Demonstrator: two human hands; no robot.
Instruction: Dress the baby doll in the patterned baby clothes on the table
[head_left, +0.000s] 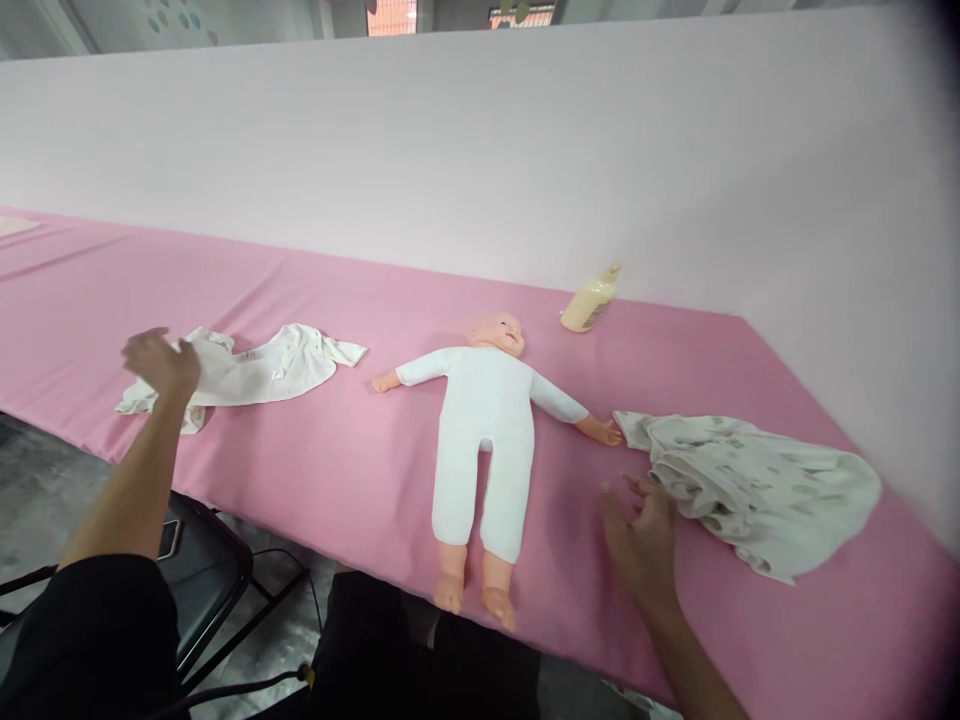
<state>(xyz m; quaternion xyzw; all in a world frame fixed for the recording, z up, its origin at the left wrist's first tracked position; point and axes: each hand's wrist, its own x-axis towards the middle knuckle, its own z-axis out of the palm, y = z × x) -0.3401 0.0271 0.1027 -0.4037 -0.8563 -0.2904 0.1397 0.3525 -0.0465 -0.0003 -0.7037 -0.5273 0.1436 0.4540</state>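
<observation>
A baby doll (487, 400) with a white cloth body lies on its back in the middle, arms spread and feet toward me. On the left, my left hand (161, 362) is over the end of a white baby shirt (259, 375), fingers apart and holding nothing; whether it touches the cloth I cannot tell. My right hand (641, 535) hovers to the right of the doll's legs with fingers spread and nothing in them. Just beyond it lies a crumpled pale garment with a faint print (772, 490), close to one of the doll's hands.
A pink-covered table (337, 480) runs along a white partition (420, 160), with another panel at the right. Near the partition stands a cream-coloured bottle (590, 302), tilted in this view. Below the front edge at left is a black chair (202, 560) with a phone (169, 540) on it.
</observation>
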